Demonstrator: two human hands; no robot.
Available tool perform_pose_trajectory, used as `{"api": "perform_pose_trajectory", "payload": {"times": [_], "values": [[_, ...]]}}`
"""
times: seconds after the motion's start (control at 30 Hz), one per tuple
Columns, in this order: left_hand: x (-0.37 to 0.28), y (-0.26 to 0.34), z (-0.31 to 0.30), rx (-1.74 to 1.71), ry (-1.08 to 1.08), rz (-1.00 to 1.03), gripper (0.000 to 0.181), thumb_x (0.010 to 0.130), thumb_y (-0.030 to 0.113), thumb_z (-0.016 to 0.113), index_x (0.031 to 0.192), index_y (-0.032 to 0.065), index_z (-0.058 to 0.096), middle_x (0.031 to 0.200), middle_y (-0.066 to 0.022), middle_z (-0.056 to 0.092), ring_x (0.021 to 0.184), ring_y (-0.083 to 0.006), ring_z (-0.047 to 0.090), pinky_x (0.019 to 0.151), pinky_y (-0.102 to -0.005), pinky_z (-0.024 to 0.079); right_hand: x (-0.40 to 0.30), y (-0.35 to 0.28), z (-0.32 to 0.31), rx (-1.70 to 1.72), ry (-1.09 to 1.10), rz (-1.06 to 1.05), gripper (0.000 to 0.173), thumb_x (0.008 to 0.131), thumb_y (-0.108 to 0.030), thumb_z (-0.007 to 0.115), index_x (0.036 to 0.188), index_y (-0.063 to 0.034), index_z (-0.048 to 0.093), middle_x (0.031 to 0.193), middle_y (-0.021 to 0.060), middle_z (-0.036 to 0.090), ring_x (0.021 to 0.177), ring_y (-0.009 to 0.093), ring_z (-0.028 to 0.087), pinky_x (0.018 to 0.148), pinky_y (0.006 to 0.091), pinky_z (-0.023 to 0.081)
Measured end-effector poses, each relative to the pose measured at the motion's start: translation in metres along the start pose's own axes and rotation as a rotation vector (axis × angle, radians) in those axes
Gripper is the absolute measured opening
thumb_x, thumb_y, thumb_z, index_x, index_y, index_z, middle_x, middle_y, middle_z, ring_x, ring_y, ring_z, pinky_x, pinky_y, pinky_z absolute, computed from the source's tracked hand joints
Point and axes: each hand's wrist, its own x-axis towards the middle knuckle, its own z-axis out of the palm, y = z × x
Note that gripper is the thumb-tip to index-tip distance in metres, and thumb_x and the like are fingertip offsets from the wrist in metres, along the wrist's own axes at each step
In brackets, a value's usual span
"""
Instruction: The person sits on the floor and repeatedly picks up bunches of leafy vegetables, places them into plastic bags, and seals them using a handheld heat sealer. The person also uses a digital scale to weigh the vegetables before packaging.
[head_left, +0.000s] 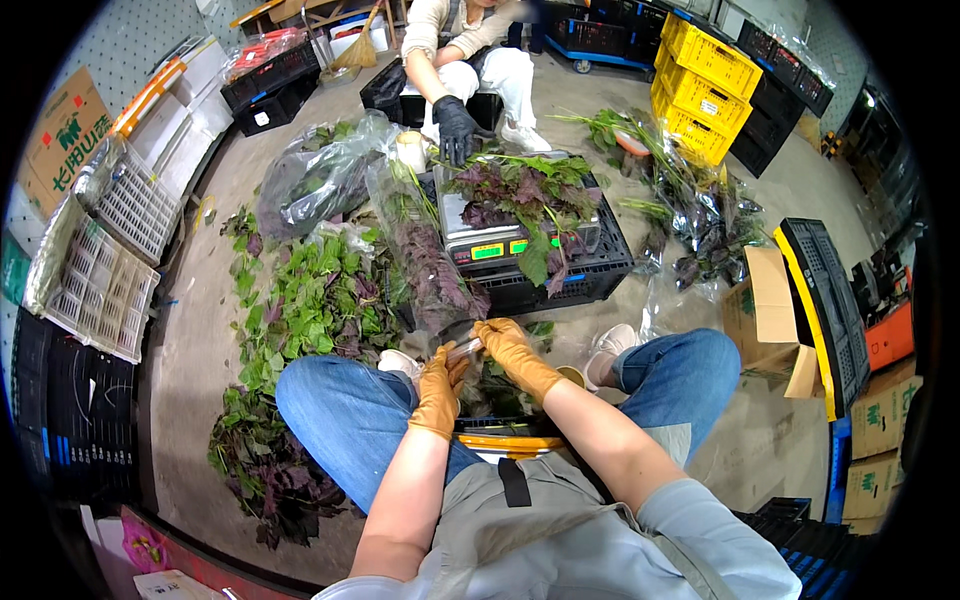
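My left hand (438, 386) and my right hand (517, 357), both in tan rubber gloves, pinch the near end of a clear plastic bag (431, 255). Purple leafy stems, apparently perilla, fill the bag, which slants away from me, its far end near a roll of tape (410, 150). Just beyond my right hand, a digital scale (472, 255) rests on a black plastic crate (525, 289). A bunch of purple-green leaves (517, 187) lies across its pan and droops over the front. Below my hands, more leaves show between my knees, partly hidden.
A person's black-gloved hand (457, 131) reaches the leaves from across the scale. Loose leafy stems (322, 300) heap on the floor at left, near a full plastic bag (322, 180). Bagged bunches (712, 217), yellow crates (705, 82) and an open cardboard box (772, 307) stand right.
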Motion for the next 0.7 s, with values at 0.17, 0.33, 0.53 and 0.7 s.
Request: {"api": "perform_pose_trajectory", "payload": {"times": [0.17,0.33,0.53,0.7], "values": [[-0.003,-0.010,-0.006,-0.182,-0.041,-0.062,0.085,0.071,0.069,0.051,0.131,0.0125,0.033,0.121,-0.0117,0.053,0.116,-0.0355,0.043,0.098,-0.0568,0.021,-0.024,0.003,-0.008,0.241,-0.047,0.131,0.026,0.091,-0.022,0.048,0.098,-0.0018,0.062,0.075,0.0085,0.065,0.052,0.010,0.052,0.048,0.0211,0.044],[0.010,-0.001,-0.012,-0.127,-0.103,-0.103,0.051,0.083,0.051,0.052,0.112,0.0091,0.049,0.112,-0.0095,0.059,0.104,-0.0254,0.053,0.086,-0.0443,0.037,-0.029,0.005,-0.036,0.212,-0.041,0.206,0.026,0.090,-0.020,0.048,0.104,-0.0009,0.059,0.095,0.0086,0.064,0.062,0.014,0.059,0.052,0.0228,0.047],[0.009,-0.016,-0.012,0.116,-0.038,-0.086,0.020,0.087,0.031,0.054,0.091,0.0135,0.062,0.079,0.0004,0.066,0.059,-0.0107,0.056,0.047,-0.0253,0.035,-0.039,-0.010,-0.053,0.159,0.179,0.072,0.023,0.082,-0.012,0.057,0.103,-0.0039,0.060,0.089,0.0107,0.063,0.070,0.015,0.058,0.062,0.0270,0.047],[0.012,-0.017,-0.015,0.166,0.015,-0.159,0.022,0.084,0.035,0.057,0.087,0.0144,0.065,0.073,0.0010,0.065,0.053,-0.0113,0.055,0.045,-0.0258,0.034,-0.048,-0.048,-0.037,-0.651,0.099,-0.860,0.024,0.065,-0.010,0.061,0.088,-0.0101,0.066,0.088,0.0095,0.063,0.079,0.027,0.057,0.074,0.0348,0.043]]}}
